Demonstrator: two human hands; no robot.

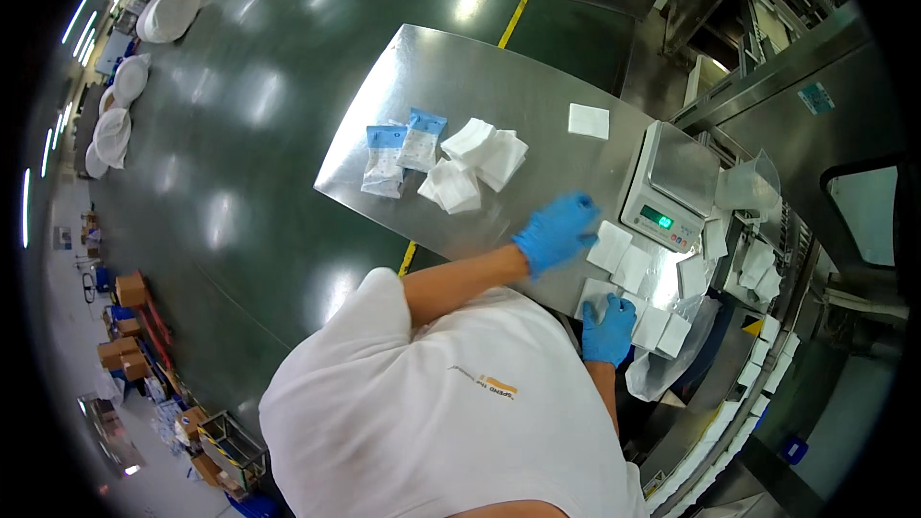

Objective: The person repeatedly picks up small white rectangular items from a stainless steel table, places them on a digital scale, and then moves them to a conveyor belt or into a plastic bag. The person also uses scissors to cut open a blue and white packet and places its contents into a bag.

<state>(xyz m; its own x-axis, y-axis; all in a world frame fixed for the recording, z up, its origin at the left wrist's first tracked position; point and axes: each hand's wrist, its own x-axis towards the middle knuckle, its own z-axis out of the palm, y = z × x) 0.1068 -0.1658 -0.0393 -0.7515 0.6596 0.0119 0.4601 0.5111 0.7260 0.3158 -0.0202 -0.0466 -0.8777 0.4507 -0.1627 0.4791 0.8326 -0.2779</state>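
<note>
Blue-gloved, our left hand lies flat and spread on a white gauze square beside the scale; our right hand pinches another pad on the worktop. We should lift singly.

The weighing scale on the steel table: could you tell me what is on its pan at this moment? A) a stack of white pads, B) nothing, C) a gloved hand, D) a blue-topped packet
B: the pan of the weighing scale is bare metal, while the white pads lie beside it near the left hand and right hand.
</note>
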